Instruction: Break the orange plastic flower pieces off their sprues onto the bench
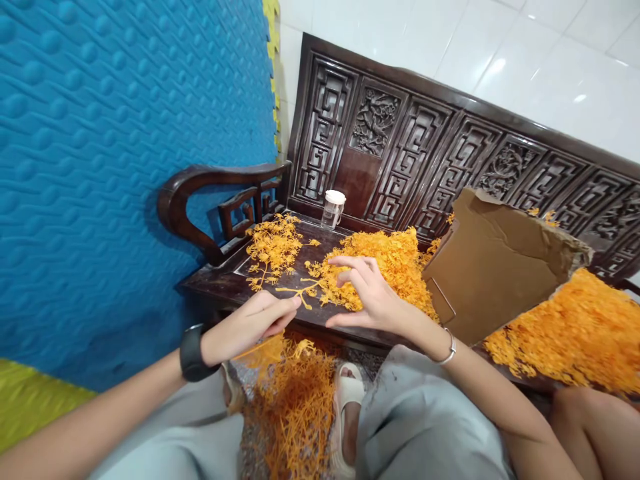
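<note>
My left hand (263, 315) is closed on an orange branched plastic stem (300, 293), whose forked tips stick up past the thumb. My right hand (370, 297) hovers to its right, thumb and fingers spread apart, nothing between them. Behind the right hand lies a big heap of orange artificial flower pieces (395, 250) on the dark wooden bench (225, 283). To the left, a smaller bunch of orange flower sprigs (275, 243) rests on the seat. Below my hands, many bare orange stems (300, 400) are piled between my feet.
A lidded clear bottle (333, 210) stands by the carved backrest (425, 147). A cardboard piece (500, 260) leans between the heap and another orange pile (575, 333) at right. The curved armrest (185, 200) borders the blue wall-like mat (125, 167). Another person's knee (595, 427) shows at lower right.
</note>
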The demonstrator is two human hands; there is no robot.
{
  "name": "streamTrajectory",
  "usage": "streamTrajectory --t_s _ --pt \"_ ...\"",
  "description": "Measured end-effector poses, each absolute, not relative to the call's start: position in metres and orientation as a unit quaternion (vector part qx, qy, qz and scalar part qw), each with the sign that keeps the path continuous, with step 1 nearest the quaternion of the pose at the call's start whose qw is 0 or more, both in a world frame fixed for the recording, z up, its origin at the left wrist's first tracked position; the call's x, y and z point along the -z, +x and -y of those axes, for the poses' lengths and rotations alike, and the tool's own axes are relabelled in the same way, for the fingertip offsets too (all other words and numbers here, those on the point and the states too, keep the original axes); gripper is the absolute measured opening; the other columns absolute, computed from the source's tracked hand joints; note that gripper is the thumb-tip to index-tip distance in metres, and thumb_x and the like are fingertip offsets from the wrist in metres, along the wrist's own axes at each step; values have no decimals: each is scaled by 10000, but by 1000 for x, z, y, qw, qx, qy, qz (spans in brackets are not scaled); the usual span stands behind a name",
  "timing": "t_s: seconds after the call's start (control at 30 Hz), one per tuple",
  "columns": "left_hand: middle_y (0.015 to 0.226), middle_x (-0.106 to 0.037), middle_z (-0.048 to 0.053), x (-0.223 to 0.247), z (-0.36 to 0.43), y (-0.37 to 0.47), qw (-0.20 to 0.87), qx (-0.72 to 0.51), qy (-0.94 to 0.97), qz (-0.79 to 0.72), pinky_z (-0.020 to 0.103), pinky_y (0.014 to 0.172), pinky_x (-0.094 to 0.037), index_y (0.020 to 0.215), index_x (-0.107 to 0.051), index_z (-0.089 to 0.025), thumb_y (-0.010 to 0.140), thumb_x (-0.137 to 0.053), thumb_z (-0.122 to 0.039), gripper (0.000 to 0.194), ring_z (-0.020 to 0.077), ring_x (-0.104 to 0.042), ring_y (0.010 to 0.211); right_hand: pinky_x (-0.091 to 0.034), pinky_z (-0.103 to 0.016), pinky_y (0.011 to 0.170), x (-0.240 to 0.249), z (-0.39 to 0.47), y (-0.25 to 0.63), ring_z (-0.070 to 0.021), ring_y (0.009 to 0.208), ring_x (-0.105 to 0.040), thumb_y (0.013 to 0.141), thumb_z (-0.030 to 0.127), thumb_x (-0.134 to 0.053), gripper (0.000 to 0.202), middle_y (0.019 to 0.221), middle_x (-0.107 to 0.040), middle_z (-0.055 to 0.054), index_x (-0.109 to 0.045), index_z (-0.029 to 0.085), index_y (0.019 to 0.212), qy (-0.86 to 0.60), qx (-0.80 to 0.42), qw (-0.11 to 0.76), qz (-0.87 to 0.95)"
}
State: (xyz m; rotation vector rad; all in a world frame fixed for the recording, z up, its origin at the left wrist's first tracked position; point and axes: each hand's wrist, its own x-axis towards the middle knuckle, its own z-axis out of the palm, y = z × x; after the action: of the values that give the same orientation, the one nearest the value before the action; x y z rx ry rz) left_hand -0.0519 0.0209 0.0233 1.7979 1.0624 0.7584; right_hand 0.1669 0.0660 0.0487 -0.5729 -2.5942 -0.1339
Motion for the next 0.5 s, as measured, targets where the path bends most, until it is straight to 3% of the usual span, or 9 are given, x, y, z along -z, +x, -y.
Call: streamTrajectory --t_s 0.1,0.17,0.5 --pt "387 -251 -59 -23 -21 -54 451 -303 725 -424 260 487 -253 402 -262 -208 857 -281 -423 504 94 -256 401 -346 -346 810 -46 -61 163 -209 935 -491 862 339 -489 203 1034 -562 -129 -499 142 816 -222 158 250 929" --pt "391 -252 -59 -22 -20 -54 452 -298 727 -423 260 490 -253 405 -268 -206 861 -273 -422 505 96 -258 404 -343 -327 775 -46 -59 164 -185 857 -500 887 256 -446 161 966 -584 -104 -527 141 811 -226 197 252 920" --pt "386 -271 -61 -23 -8 -48 475 -271 726 -418 251 482 -267 404 -280 -203 848 -281 -454 509 92 -266 402 -312 -295 737 -38 -64 167 -153 794 -485 902 287 -419 199 878 -582 -64 -558 145 899 -215 183 224 933"
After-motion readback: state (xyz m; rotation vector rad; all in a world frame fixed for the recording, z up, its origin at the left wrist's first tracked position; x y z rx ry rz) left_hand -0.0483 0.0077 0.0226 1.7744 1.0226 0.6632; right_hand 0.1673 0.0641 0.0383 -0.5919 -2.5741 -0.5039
